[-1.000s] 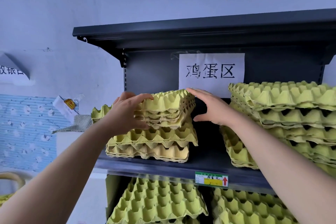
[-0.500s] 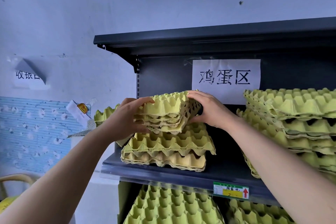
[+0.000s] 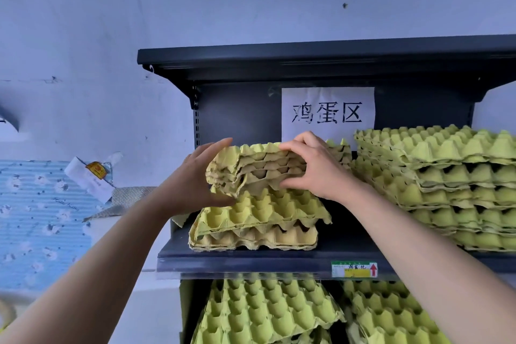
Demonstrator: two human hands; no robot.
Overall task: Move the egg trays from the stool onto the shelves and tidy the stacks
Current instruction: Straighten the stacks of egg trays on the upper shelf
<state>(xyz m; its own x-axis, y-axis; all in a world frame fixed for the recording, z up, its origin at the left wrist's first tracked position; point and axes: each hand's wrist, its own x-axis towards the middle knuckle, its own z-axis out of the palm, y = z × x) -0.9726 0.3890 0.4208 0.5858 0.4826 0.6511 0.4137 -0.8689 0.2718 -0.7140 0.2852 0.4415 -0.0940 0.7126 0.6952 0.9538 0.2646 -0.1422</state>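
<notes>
Two hands (left hand (image 3: 192, 179), right hand (image 3: 318, 170)) grip tray bundle (image 3: 259, 167) | right shifted frontward

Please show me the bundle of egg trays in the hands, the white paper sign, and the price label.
bundle of egg trays (image 3: 259, 167): head view, middle of its front edge.
white paper sign (image 3: 328, 113): head view, on its middle character.
price label (image 3: 354, 269): head view, its centre.

Pale wall (image 3: 195, 3), notices and clutter
A white paper sign (image 3: 328, 114) with black characters hangs far, centre right; a price label (image 3: 354, 269) with a red arrow sits below it, nearer. Left: a blue patterned sheet (image 3: 36, 218), a white packet (image 3: 92, 176), grey cloth (image 3: 122, 200).
</notes>
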